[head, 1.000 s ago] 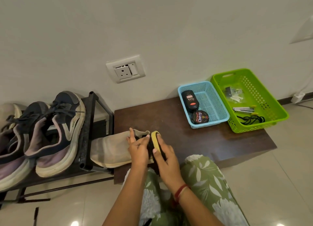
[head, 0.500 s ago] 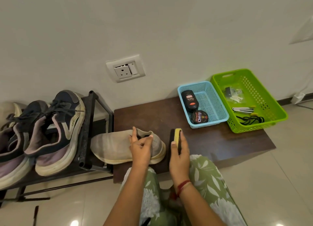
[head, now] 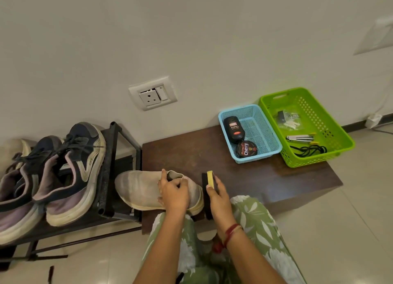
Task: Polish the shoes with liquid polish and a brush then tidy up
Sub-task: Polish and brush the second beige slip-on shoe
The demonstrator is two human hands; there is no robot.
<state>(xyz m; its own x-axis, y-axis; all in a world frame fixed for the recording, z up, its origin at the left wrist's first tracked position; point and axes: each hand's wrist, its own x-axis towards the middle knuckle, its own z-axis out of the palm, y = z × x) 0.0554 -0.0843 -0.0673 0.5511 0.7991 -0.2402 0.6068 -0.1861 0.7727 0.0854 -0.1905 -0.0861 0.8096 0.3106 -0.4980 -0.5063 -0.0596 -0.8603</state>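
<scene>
dark brown wooden table [head: 244, 177]: our left hand [head: 174, 193] grips the beige canvas shoe [head: 138, 188], right hand [head: 218, 200] clasps the yellow-backed black brush [head: 210, 179]; brushing step, we judge, next needing bristles on canvas.

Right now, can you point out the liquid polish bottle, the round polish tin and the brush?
liquid polish bottle [head: 233, 128]: head view, on its front label.
Cherry polish tin [head: 246, 149]: head view, on the lettering of its lid.
brush [head: 210, 179]: head view, on its yellow strip.
</scene>
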